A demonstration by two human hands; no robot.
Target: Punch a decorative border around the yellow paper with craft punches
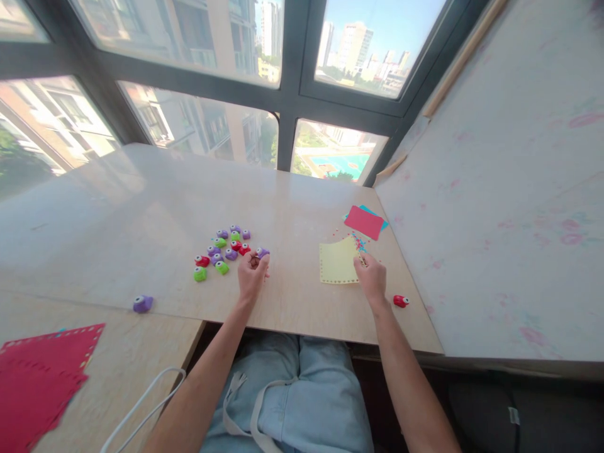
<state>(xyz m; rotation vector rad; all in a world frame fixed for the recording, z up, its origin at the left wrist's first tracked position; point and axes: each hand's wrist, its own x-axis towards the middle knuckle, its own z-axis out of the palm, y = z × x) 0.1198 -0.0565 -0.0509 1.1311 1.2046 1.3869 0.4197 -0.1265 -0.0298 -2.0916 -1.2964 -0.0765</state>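
Here, the left hand (pixel 251 275) is pinching a purple punch (pixel 262 253); the right hand (pixel 372 277) is gripping the yellow sheet (pixel 336 262).
Coloured punches (pixel 221 248) are crowding just left; a red punch (pixel 401 301) is lying beside the right wrist.

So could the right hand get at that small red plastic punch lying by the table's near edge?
Probably yes. The small red plastic punch lies apart, just right of the right hand, with bare wooden table between and nothing in the way.

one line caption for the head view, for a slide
Left hand holds a purple punch beside a cluster of punches; right hand pinches the yellow paper.
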